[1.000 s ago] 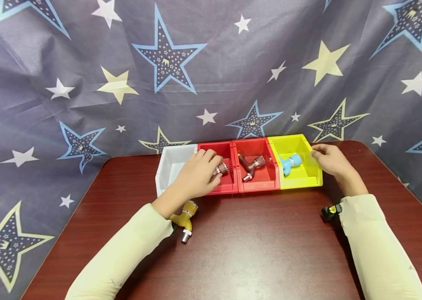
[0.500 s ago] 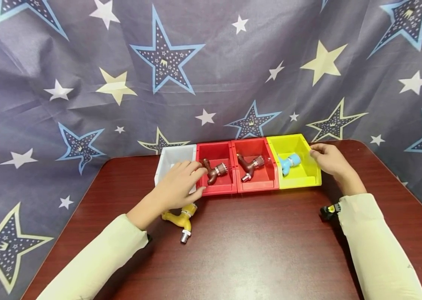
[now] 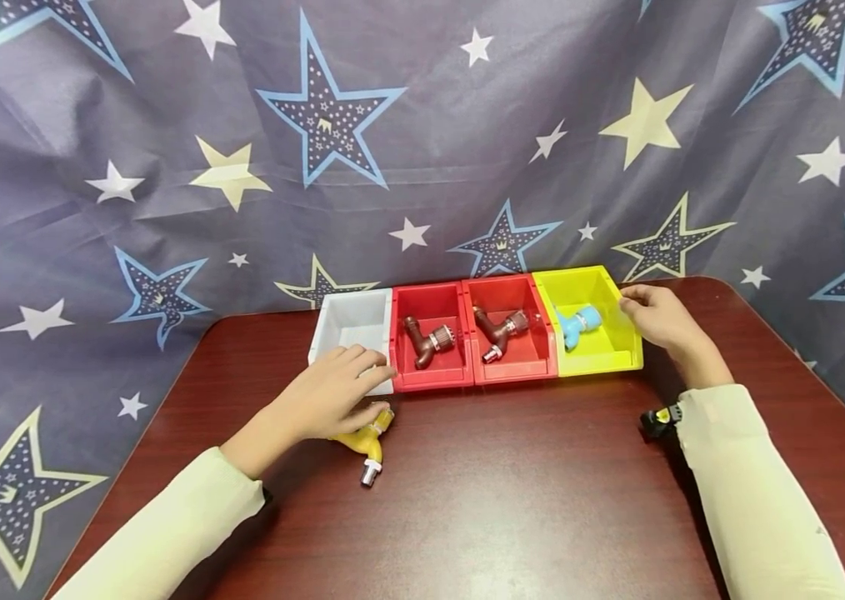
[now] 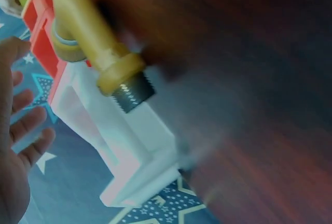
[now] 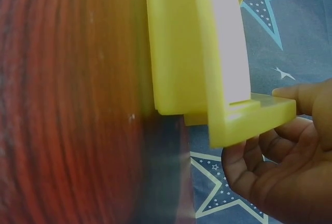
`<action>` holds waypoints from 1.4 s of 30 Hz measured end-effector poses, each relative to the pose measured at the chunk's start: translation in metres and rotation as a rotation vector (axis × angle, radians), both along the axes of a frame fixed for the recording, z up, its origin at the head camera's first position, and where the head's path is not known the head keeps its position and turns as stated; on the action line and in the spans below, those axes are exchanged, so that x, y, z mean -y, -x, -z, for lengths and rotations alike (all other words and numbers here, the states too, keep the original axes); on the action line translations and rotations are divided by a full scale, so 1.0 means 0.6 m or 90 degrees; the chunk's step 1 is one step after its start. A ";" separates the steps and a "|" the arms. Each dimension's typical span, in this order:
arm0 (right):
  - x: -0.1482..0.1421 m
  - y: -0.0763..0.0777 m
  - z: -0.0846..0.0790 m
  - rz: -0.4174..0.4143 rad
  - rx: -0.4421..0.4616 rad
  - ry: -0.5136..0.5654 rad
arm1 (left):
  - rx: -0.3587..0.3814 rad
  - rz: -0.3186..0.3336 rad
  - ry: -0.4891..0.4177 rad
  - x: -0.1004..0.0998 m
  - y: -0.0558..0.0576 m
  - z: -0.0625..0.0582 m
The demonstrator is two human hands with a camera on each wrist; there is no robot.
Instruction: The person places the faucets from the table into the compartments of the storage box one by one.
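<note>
My left hand (image 3: 332, 392) hovers over a yellow tap (image 3: 368, 442) that lies on the table in front of the white bin. Its fingers are spread and hold nothing; in the left wrist view the tap's threaded end (image 4: 134, 92) shows beside the hand. With thumb and fingers, my right hand (image 3: 664, 321) pinches the side rim of the yellow bin (image 5: 259, 123). A blue tap (image 3: 578, 327) lies inside that bin. One brown tap (image 3: 428, 343) rests in the left red bin (image 3: 433, 382), another brown tap (image 3: 499, 335) in the right red bin (image 3: 516, 371).
The white bin (image 3: 351, 312) stands at the row's left end, joined side by side with the others. A star-patterned cloth (image 3: 422, 167) hangs right behind the bins. The dark red wooden table (image 3: 505, 483) stretches out in front.
My left hand has let go of the brown tap in the left red bin and moved left and toward me, over the yellow tap. The right hand stays at the yellow bin.
</note>
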State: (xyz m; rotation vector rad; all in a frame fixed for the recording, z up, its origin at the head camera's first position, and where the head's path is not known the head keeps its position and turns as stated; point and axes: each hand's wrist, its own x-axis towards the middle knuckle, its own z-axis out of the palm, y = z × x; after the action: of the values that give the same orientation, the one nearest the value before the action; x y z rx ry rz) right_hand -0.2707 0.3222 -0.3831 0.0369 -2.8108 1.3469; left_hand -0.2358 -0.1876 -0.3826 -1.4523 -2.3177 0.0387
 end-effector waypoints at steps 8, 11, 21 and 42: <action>0.004 0.004 -0.005 0.000 -0.001 0.002 | 0.038 0.034 0.003 0.026 -0.020 0.020; 0.002 0.004 -0.005 -0.001 0.001 0.003 | 0.030 0.039 0.009 0.029 -0.025 0.026; 0.002 0.001 -0.003 -0.002 0.006 0.003 | 0.037 0.015 0.042 0.035 -0.036 0.035; -0.003 0.006 0.005 -0.004 -0.007 -0.006 | 0.193 -0.099 0.129 0.026 -0.056 0.027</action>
State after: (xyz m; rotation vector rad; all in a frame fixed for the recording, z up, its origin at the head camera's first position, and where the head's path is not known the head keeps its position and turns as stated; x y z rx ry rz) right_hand -0.2743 0.3240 -0.3862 0.0538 -2.8107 1.3304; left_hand -0.2022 -0.2035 -0.3988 -1.4529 -2.7388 0.1067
